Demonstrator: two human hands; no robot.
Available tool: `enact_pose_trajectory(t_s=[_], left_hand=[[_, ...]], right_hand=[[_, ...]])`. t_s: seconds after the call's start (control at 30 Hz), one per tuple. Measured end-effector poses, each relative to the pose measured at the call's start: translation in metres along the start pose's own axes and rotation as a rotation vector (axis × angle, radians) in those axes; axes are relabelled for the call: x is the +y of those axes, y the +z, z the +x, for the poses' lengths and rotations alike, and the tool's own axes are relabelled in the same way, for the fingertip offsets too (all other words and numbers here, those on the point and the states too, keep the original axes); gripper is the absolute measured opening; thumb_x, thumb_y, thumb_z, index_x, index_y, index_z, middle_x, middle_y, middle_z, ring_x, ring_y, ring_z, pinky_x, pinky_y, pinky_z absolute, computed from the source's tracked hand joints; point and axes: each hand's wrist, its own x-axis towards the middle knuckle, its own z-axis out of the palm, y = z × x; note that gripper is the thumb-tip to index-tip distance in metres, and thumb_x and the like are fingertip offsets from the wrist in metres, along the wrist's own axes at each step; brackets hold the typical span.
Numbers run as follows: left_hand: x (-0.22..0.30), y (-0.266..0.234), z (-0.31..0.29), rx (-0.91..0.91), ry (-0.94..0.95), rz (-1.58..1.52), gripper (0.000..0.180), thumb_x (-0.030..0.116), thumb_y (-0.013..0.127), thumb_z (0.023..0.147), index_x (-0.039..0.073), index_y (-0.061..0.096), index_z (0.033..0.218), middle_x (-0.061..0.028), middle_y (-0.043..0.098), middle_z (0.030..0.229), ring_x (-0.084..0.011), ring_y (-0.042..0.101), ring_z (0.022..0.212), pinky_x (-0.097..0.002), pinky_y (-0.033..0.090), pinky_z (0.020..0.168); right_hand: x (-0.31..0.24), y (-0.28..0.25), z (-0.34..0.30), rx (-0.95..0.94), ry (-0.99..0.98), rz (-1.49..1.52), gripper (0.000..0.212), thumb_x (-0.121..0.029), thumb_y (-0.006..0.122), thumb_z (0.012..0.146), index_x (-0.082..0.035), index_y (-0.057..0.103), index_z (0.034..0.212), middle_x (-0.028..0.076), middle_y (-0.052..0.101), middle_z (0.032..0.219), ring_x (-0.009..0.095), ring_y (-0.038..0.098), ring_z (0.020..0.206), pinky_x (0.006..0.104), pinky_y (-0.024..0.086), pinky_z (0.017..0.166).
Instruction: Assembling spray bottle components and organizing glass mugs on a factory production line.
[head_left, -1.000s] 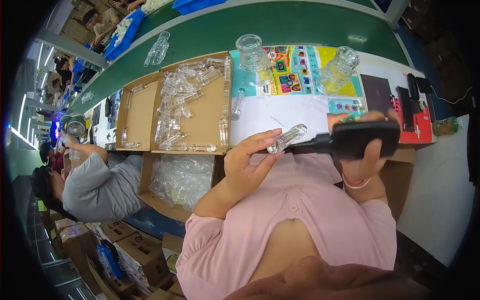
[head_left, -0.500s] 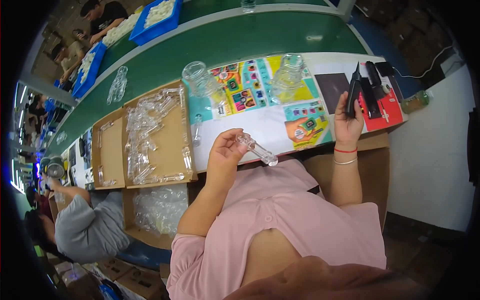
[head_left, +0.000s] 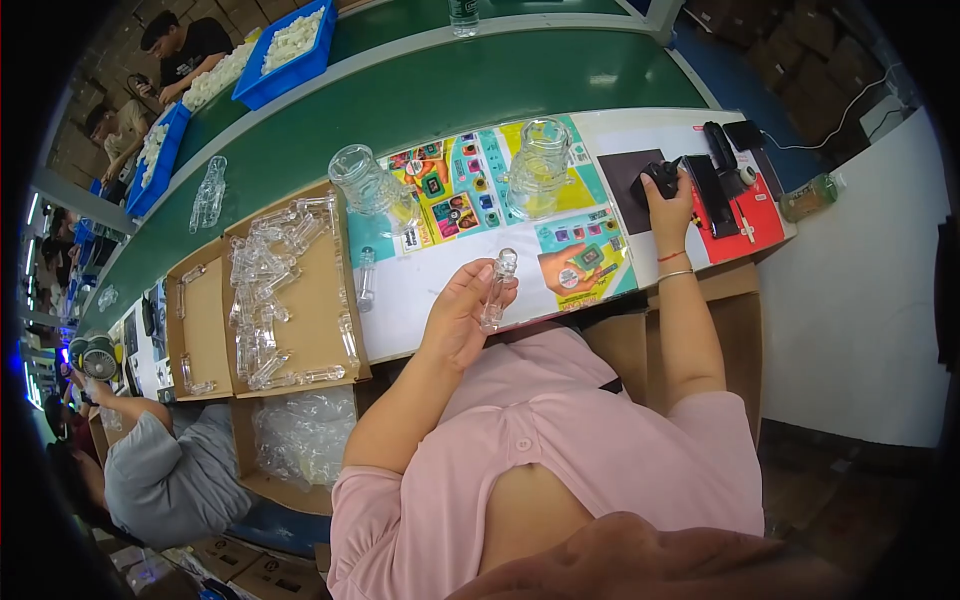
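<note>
L hand [head_left: 463, 318]: fingers & thumb closed round a clear glass tube [head_left: 499, 290], its knobbed end at top of view.
R hand [head_left: 668, 200]: fingers wrapped round a black handheld tool [head_left: 656, 180], over a dark mat [head_left: 617, 178]; tool's far end hidden.
Clear jars: one [head_left: 368, 183] ahead & to L of L hand; other [head_left: 540, 168] ahead, btwn both hands.
Loose tube [head_left: 366, 280]: on white tabletop, L of L hand.
Cardboard tray [head_left: 312, 322]: further L of L hand, w/ a pile of clear tubes.
Printed sheet [head_left: 582, 268]: btwn hands, colourful, nearer R hand.
Black case [head_left: 710, 205]: just R of R hand, on red sheet [head_left: 752, 215].
Co-worker [head_left: 165, 475]: grey top, well L of L hand.
</note>
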Motion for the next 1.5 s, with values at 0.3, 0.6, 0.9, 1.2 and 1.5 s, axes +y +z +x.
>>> enact_pose_trajectory(t_s=[0.3,0.6,0.9,1.2,1.5], left_hand=[[-0.010,0.006,0.014,-0.074,-0.043,0.004,0.016,0.018,0.058,0.085,0.007,0.051,0.094,-0.0062,0.059,0.091,-0.0145,0.059,0.082,-0.0244,0.051,0.069],[-0.045,0.023,0.054,-0.145,-0.085,0.059,0.041,0.017,0.070,0.075,0.003,0.045,0.105,-0.0091,0.057,0.097,-0.0178,0.056,0.086,-0.0311,0.046,0.081],[0.002,-0.001,0.146,-0.137,0.484,1.018,0.095,0.020,0.082,0.058,0.003,0.026,0.133,-0.0192,0.049,0.117,-0.0292,0.044,0.114,-0.0362,0.033,0.098],[0.002,0.011,0.005,-0.253,0.389,0.414,0.087,0.017,0.082,0.057,0.003,0.029,0.125,-0.0124,0.045,0.119,-0.0229,0.047,0.112,-0.0370,0.042,0.093],[0.014,-0.001,-0.053,-0.185,0.494,0.428,0.093,0.018,0.083,0.057,0.003,0.023,0.128,-0.0149,0.041,0.122,-0.0252,0.046,0.113,-0.0397,0.041,0.094]], right_hand=[[-0.080,-0.042,-0.042,0.127,-0.609,0.321,0.049,-0.016,0.052,0.087,0.004,0.028,0.124,0.018,0.043,0.120,0.028,0.043,0.115,0.0395,0.031,0.100],[-0.097,-0.010,-0.106,-0.707,0.031,0.886,0.046,-0.014,0.059,0.083,-0.001,0.035,0.120,0.022,0.052,0.115,0.028,0.053,0.107,0.0381,0.043,0.091],[-0.087,-0.012,-0.084,-0.462,0.380,1.229,0.042,-0.022,0.056,0.086,-0.004,0.039,0.119,0.015,0.058,0.098,0.020,0.060,0.086,0.0340,0.048,0.083],[-0.117,-0.017,-0.108,-0.670,0.421,1.302,0.042,-0.021,0.056,0.087,-0.005,0.042,0.123,0.014,0.058,0.101,0.018,0.058,0.086,0.0316,0.049,0.078],[-0.158,-0.007,-0.127,-0.879,0.073,1.115,0.045,-0.020,0.060,0.084,0.000,0.043,0.121,0.014,0.057,0.102,0.018,0.058,0.090,0.0293,0.049,0.077]])
